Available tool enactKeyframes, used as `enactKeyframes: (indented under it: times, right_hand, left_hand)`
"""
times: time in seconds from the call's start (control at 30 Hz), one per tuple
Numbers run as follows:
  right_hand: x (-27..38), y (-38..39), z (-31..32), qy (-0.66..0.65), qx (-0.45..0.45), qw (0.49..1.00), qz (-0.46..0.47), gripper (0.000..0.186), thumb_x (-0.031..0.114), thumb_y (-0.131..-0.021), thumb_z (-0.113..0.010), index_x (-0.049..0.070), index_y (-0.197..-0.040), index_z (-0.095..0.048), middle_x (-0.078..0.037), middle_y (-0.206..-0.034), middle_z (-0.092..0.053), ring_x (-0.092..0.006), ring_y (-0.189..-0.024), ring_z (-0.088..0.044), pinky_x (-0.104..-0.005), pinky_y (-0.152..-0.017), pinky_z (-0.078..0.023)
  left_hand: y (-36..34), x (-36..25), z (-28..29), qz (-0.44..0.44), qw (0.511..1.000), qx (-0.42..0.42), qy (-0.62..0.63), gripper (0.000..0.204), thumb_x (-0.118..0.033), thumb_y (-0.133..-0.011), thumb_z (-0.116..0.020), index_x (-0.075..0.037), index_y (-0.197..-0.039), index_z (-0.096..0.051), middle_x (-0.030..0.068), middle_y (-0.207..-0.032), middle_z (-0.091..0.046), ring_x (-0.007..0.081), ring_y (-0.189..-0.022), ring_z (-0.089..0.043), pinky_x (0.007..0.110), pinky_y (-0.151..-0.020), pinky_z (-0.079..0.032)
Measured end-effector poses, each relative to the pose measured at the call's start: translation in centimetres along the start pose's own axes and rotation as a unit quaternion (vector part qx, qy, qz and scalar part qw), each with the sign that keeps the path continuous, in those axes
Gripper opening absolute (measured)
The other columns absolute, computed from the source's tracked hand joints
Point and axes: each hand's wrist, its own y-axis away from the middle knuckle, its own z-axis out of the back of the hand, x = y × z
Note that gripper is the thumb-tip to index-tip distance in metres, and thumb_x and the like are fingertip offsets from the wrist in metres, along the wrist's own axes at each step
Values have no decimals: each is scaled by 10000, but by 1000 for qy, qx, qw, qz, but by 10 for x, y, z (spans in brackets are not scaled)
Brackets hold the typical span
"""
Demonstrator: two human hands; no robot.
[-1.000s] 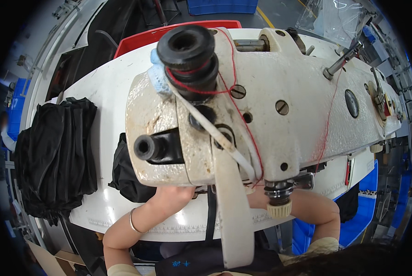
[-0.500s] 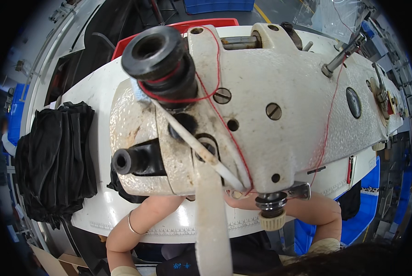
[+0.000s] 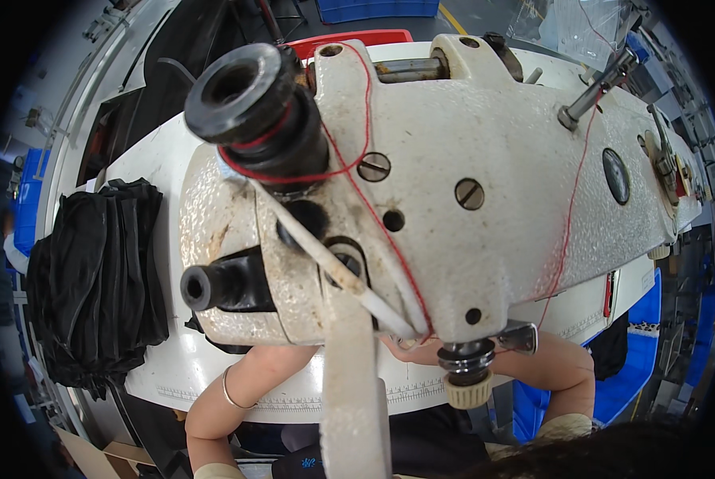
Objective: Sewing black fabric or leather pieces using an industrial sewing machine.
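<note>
A white sewing machine head (image 3: 525,160) fills the middle of the view and covers most of both hands. From the lower left my left arm, with a bangle (image 3: 228,389) on it, reaches under the machine; the fingers of my left hand (image 3: 297,355) are hidden. My right arm bends in from the lower right, and only a sliver of my right hand (image 3: 409,350) shows beneath the machine's edge. Whatever either hand holds is out of sight. Red thread (image 3: 367,104) loops round the black knob (image 3: 241,92). A bit of black cloth (image 3: 192,323) peeks out at the machine's left end.
A pile of folded black cloth (image 3: 98,279) lies at the table's left edge. A printed ruler (image 3: 293,405) runs along the white table's (image 3: 413,403) near edge. To the right stands a blue bin (image 3: 641,351); a red tray (image 3: 349,37) lies behind the machine.
The machine has shifted slightly left in the picture, as the view moved a little. Less black cloth shows at its left end. My forearms have hardly moved.
</note>
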Motion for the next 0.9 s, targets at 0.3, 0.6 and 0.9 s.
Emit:
enactKeyframes:
  times: [0.3, 0.6, 0.9]
  right_hand:
    - [2, 0, 8, 111, -28, 992, 42, 114, 118, -711, -627, 36, -783, -662, -125, -863, -617, -277, -785, -673, -396, -539, -570]
    - [3, -2, 12, -31, -9, 999, -17, 119, 116, -727, -619, 36, -810, -646, -98, -801, -616, -269, -754, -665, -400, -533, -558]
    - [3, -9, 20, 69, -124, 990, -5, 122, 129, -709, -637, 67, -813, -638, -45, -746, -602, -212, -721, -608, -324, -476, -495]
  left_hand:
    - [-1, -5, 0, 2, 1000, -6, 4, 365, -123, -854, -626, -76, -1215, -587, 139, -1208, -589, 316, -1137, -545, 443, -986, -430]
    - [-10, -13, 4, 8, 1000, -9, 5, 361, -132, -837, -633, -73, -1192, -603, 135, -1192, -600, 311, -1122, -556, 439, -987, -430]
    - [-20, -49, 25, -61, 986, -62, -140, 350, -18, -664, -683, -9, -1013, -664, 172, -938, -650, 353, -851, -639, 428, -771, -523]
